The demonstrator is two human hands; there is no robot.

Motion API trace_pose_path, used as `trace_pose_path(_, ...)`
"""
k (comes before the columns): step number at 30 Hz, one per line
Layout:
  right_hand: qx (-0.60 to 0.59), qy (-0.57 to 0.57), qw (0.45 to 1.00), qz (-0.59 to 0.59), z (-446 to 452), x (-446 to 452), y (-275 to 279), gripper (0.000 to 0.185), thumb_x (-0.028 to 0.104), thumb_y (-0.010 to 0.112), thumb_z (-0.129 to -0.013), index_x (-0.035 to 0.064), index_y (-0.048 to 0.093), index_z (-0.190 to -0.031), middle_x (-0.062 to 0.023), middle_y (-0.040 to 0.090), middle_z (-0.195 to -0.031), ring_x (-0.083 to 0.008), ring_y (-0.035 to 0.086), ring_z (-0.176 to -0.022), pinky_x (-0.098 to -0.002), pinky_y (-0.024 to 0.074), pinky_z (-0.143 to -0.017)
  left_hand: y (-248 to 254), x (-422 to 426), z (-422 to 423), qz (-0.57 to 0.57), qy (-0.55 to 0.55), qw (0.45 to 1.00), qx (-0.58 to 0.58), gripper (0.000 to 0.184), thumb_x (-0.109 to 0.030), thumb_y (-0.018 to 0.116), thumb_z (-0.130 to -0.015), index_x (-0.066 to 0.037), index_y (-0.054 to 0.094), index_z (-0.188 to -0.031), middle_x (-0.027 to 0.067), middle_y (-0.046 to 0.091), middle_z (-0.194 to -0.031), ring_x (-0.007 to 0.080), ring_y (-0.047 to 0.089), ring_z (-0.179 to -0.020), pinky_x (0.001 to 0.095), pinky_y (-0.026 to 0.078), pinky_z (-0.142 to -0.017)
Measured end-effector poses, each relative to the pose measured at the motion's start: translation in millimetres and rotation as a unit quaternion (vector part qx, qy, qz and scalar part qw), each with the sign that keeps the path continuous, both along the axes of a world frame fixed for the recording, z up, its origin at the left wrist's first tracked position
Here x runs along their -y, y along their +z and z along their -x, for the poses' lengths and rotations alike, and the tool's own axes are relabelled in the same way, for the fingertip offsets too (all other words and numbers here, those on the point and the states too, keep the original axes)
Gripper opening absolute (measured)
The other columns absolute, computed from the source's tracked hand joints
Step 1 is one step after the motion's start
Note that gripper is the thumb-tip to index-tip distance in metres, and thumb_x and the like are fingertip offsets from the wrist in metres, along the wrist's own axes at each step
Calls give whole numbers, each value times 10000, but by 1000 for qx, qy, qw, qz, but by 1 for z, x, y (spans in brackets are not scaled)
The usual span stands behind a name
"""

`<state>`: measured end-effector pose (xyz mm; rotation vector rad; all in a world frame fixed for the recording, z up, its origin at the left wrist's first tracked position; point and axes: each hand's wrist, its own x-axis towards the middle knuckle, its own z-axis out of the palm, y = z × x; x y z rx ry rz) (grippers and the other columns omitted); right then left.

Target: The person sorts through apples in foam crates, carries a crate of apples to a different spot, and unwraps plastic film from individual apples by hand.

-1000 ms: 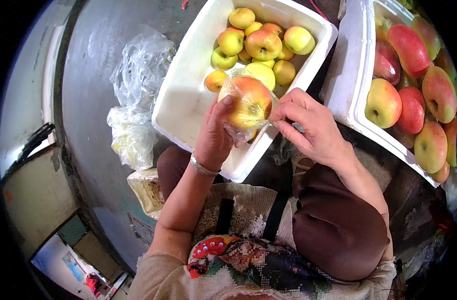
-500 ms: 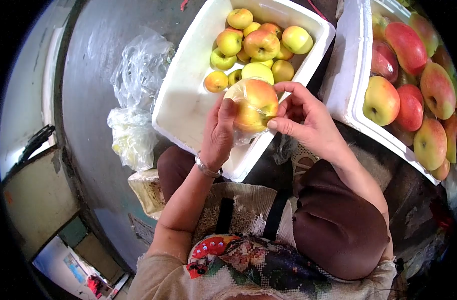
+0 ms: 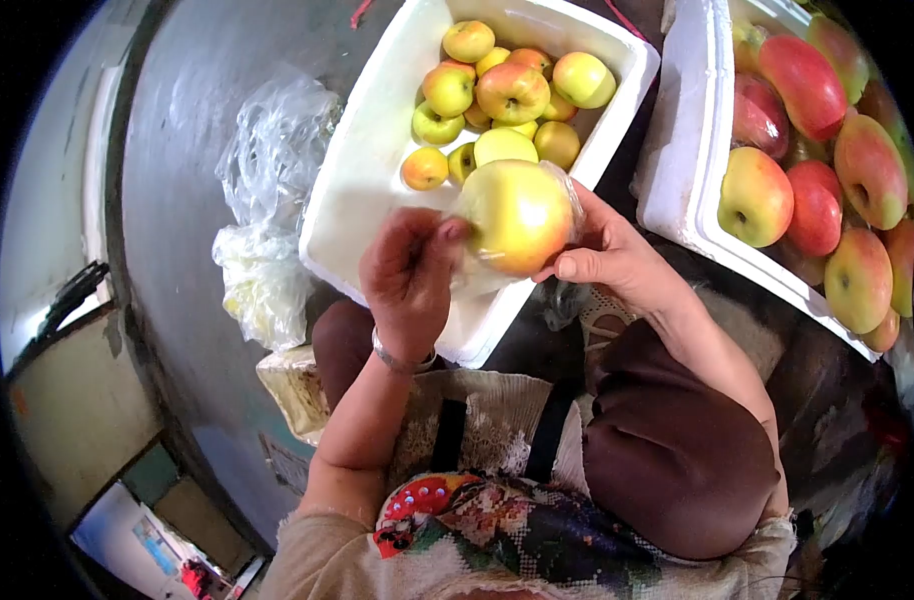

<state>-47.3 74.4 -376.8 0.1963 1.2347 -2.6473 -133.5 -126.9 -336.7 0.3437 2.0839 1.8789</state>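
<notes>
A yellow apple with a red blush (image 3: 517, 218) is held above the near end of a white foam box (image 3: 342, 190). My right hand (image 3: 617, 250) grips it from the right, with fingers behind and thumb at its lower edge. Clear plastic wrap (image 3: 575, 200) clings round the apple and bunches on its right side. My left hand (image 3: 409, 280) is closed at the apple's left, thumb and fingers pinched on the film there; motion blurs this spot. Several loose apples (image 3: 512, 93) lie in the box beyond my hands.
To the right, a second white foam box (image 3: 677, 160) is filled with several red and yellow apples (image 3: 802, 85), some shiny with film. Crumpled clear plastic bags (image 3: 277, 140) lie on the grey surface (image 3: 182, 190) at the left.
The apple has turned, showing a yellower side, and now rests in my right hand. My left hand has shifted left off the apple and its fingers have curled in.
</notes>
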Motion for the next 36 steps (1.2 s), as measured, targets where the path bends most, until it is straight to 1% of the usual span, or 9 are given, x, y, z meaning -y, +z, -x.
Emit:
trace_pose_path(7, 46, 34, 972, 227, -4, 8, -2, 738, 532, 512, -987, 28, 330, -1494, -130, 455, -1457, -213, 474, -1327, -391, 401, -1119, 33, -1, -8, -29, -124, 988, 90, 70, 45, 667, -890, 1, 615, -906, -17, 596, -765, 41, 505, -620, 197, 407, -555)
trace_pose_path(11, 57, 47, 974, 212, -4, 11, 4, 667, 504, 455, -1023, 38, 350, -1490, -132, 474, -1460, -243, 496, -1313, -453, 407, -1105, 35, 0, -5, -87, -106, 979, 153, 64, -38, 667, -897, -9, 611, -885, -27, 577, -749, 31, 438, -577, 194, 324, -508)
trace_pose_path(12, 52, 65, 974, 210, -1, 9, 4, 646, 499, 430, -1032, 43, 360, -1485, -136, 473, -1463, -249, 490, -1320, -466, 440, -1066, 40, -4, -5, -6, -99, 985, 141, 227, -204, 710, -858, -34, 559, -848, -35, 509, -708, 52, 422, -576, 207, 270, -495)
trace_pose_path(15, 68, 68, 973, 211, -4, 12, -2, 602, 500, 368, -1050, 58, 386, -1458, -142, 555, -1377, -235, 577, -1228, -435, 527, -959, 33, -2, -4, -13, -56, 977, 208, 197, -186, 667, -890, -67, 528, -817, -40, 511, -714, 53, 425, -589, 218, 306, -513)
trace_pose_path(18, 100, 55, 968, 223, -3, 14, -2, 579, 512, 356, -1050, 56, 434, -1398, -131, 637, -1258, -206, 681, -1052, -374, 599, -848, 32, 3, -1, -48, -115, 977, 172, 174, -159, 638, -907, -81, 503, -829, -33, 512, -712, 59, 423, -615, 212, 340, -572)
trace_pose_path(21, 87, 75, 964, 240, -5, 10, -2, 569, 511, 381, -1046, 55, 450, -1380, -128, 647, -1224, -204, 680, -1051, -388, 594, -865, 18, 3, -2, -120, -77, 970, 199, 162, -145, 681, -890, -47, 558, -851, -37, 514, -657, 34, 382, -524, 209, 250, -473)
trace_pose_path(25, 98, 66, 961, 249, -5, 15, -2, 559, 510, 387, -1044, 65, 455, -1376, -117, 648, -1216, -201, 681, -1044, -380, 588, -875, 22, 3, -2, -119, -79, 961, 236, 186, -169, 717, -874, -59, 568, -860, -59, 517, -679, 22, 407, -579, 179, 302, -531)
trace_pose_path(32, 70, 64, 967, 236, -5, 11, -2, 570, 434, 470, -1035, 62, 379, -1457, -105, 505, -1394, -199, 528, -1274, -355, 464, -1057, 33, -8, -7, 31, -112, 983, 139, 369, 116, 820, -674, -87, 518, -735, -85, 466, -697, 23, 378, -636, 192, 360, -589)
trace_pose_path(36, 89, 62, 967, 229, -5, 7, 4, 587, 442, 481, -1029, 58, 374, -1460, -111, 494, -1405, -212, 514, -1291, -375, 457, -1068, 36, -9, -12, 0, -112, 982, 153, 458, 149, 752, -734, -105, 389, -617, -71, 429, -652, 33, 377, -624, 213, 339, -564)
